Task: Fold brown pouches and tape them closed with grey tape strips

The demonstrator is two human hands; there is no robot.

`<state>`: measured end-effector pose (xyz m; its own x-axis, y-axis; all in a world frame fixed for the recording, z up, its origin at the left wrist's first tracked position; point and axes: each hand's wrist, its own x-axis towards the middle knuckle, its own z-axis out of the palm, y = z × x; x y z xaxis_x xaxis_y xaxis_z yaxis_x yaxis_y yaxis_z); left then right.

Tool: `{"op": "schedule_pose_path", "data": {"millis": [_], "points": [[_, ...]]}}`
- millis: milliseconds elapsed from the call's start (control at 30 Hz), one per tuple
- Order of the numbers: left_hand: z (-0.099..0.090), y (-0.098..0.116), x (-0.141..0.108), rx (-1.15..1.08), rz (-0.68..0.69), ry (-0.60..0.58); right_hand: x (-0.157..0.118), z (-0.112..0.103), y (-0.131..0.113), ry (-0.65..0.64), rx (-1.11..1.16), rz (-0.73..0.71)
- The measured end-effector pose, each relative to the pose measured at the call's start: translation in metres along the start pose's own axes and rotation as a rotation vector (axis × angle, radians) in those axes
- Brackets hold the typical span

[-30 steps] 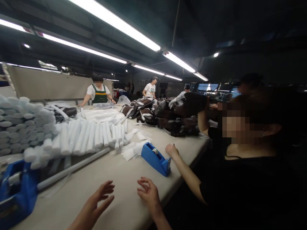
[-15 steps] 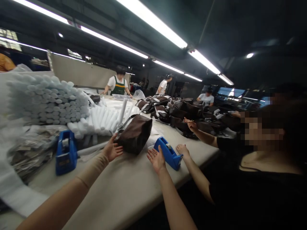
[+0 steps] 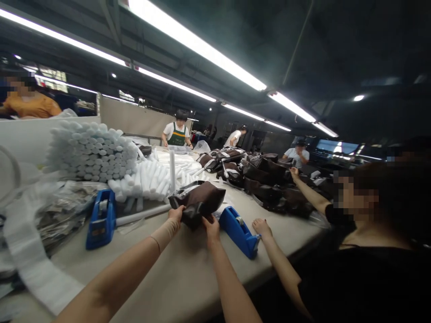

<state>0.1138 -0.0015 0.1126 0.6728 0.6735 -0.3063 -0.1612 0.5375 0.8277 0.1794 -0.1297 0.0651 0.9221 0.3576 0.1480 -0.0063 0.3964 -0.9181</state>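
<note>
A dark brown leather-look bag point(image 3: 205, 197) is between my hands above the pale table. My left hand point(image 3: 175, 215) grips its near left side, the thumb resting on the surface. My right hand point(image 3: 211, 226) has closed on its lower right edge, fingers partly hidden beneath. Just right of my right hand stands a blue tape dispenser point(image 3: 239, 232). A white foam tube point(image 3: 173, 170) stands upright behind the bag, and another foam tube point(image 3: 143, 215) lies on the table left of my left hand.
A second tape dispenser point(image 3: 101, 220) stands left, near plastic bags point(image 3: 67, 211). Foam tubes point(image 3: 94, 154) are stacked behind. More brown bags point(image 3: 262, 172) are heaped at the right rear. A co-worker's hand point(image 3: 262, 228) rests by the table edge point(image 3: 283, 264); their other hand point(image 3: 294, 174) reaches toward the heap.
Both my hands, open beside the bag before, have closed on it. The bag has turned and tipped. The co-worker's far arm has moved toward the heap, and the view has shifted.
</note>
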Motion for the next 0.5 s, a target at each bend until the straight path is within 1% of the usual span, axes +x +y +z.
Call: {"op": "schedule_pose_path", "data": {"millis": [33,67,100,167,200,233,267,300,333,367,400,467,500], "points": [[-0.004,0.004,-0.007,0.010,0.032,-0.002,-0.009,-0.002,-0.007,-0.016,-0.001,-0.036],[-0.012,0.010,-0.016,0.014,0.056,-0.009,-0.019,-0.006,-0.014,-0.048,-0.013,-0.069],[-0.023,0.018,-0.026,0.015,0.076,-0.025,-0.031,-0.013,-0.021,-0.092,-0.039,-0.103],[-0.057,0.039,-0.050,0.012,0.109,-0.080,-0.056,-0.032,-0.036,-0.189,-0.154,-0.209],[-0.076,0.051,-0.062,0.012,0.117,-0.119,-0.068,-0.042,-0.043,-0.191,-0.231,-0.292],[-0.097,0.062,-0.074,0.015,0.094,-0.163,-0.078,-0.053,-0.050,-0.144,-0.309,-0.395],[-0.117,0.072,-0.084,0.038,0.009,-0.173,-0.087,-0.062,-0.056,-0.075,-0.379,-0.499],[-0.137,0.080,-0.093,0.059,-0.056,-0.157,-0.092,-0.069,-0.061,-0.029,-0.446,-0.586],[-0.154,0.084,-0.099,0.084,-0.094,-0.127,-0.095,-0.075,-0.065,-0.022,-0.505,-0.637],[-0.170,0.084,-0.102,0.120,-0.124,-0.092,-0.095,-0.078,-0.066,-0.062,-0.555,-0.637],[-0.184,0.080,-0.104,0.166,-0.132,-0.062,-0.092,-0.081,-0.065,-0.150,-0.602,-0.576],[-0.208,0.068,-0.104,0.314,-0.136,-0.015,-0.082,-0.084,-0.058,-0.359,-0.690,-0.330],[-0.216,0.062,-0.104,0.416,-0.137,0.003,-0.076,-0.085,-0.055,-0.415,-0.726,-0.217]]}}
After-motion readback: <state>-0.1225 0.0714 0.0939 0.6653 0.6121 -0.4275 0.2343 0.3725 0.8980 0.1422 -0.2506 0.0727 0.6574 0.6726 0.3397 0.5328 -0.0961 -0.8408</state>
